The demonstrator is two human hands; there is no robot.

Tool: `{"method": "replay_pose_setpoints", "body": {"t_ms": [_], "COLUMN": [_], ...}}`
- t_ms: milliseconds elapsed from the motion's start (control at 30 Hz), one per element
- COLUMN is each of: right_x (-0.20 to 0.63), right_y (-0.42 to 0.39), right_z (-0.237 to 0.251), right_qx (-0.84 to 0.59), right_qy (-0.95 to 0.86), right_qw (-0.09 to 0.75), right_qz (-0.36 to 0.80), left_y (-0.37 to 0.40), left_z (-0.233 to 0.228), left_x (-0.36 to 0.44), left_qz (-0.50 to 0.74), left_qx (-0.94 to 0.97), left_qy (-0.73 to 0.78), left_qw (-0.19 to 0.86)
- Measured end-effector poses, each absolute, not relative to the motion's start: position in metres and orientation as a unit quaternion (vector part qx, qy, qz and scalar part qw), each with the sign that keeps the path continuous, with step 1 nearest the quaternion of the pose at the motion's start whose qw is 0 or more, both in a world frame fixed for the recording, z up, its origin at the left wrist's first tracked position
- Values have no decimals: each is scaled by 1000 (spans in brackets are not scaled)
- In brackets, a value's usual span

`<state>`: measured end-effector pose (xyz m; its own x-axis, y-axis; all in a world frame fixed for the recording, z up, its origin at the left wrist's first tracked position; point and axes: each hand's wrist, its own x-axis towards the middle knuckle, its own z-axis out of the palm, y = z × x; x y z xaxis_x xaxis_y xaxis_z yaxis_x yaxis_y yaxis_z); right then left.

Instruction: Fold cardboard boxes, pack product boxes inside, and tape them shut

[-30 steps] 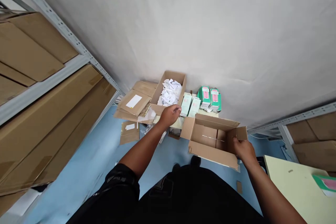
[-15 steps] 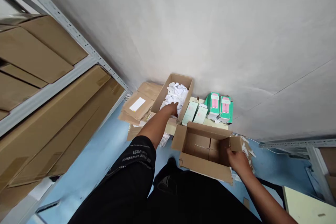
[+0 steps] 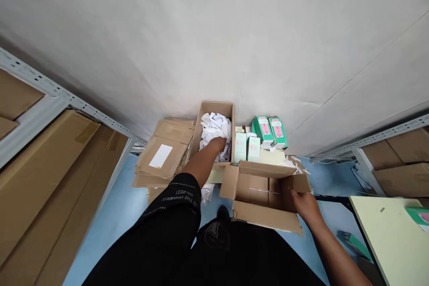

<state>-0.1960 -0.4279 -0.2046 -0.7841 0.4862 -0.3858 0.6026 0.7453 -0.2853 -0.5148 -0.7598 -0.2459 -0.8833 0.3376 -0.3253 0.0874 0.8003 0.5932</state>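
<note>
My left hand (image 3: pixel 217 144) reaches down into a long cardboard box (image 3: pixel 201 118) filled with crumpled white paper (image 3: pixel 216 127), its fingers buried among the pieces; whether it grips any I cannot tell. My right hand (image 3: pixel 301 205) holds the right flap of an open brown carton (image 3: pixel 259 212) on the floor in front of me, and the carton's inside looks bare. Between the two boxes stand pale green packets (image 3: pixel 246 147) and two darker green boxes (image 3: pixel 270 130) with pink labels against the wall.
Flattened cardboard (image 3: pixel 161 156) with a white label is stacked left of the paper box. Metal shelving with large brown cartons (image 3: pixel 43 174) lines the left; another rack (image 3: pixel 392 161) stands right. A pale yellow tabletop (image 3: pixel 389 237) is at lower right. The floor is blue.
My left hand went from above the pale green packets into the box of white paper. My right hand stayed on the carton flap. The view swung and dipped slightly.
</note>
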Motion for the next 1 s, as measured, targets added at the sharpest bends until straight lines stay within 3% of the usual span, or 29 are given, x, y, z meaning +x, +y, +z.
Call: {"method": "replay_pose_setpoints", "body": {"t_ms": [200,433,533,867,1000], "right_x": [-197,-203,-199,-164,-139], "right_y": [-446,-461,-468,-478,-463], "right_z": [-198,-182,-179,-171,-170], "right_qx": [314,323,318,374,408], "right_qy": [916,915,917,890,872], "right_qw": [165,157,152,132,97], "right_qz": [-186,-185,-186,-223,-252], "left_y": [-812,-829,-799,-723,-732], "left_z": [-199,-123,-105,-158,-149], "left_x": [-508,-441,-398,-320,-321], "left_qz": [269,496,502,336,382], "left_qx": [135,236,306,526,477], "left_qy": [935,828,799,753,781], "left_qw": [188,109,127,208,129]}}
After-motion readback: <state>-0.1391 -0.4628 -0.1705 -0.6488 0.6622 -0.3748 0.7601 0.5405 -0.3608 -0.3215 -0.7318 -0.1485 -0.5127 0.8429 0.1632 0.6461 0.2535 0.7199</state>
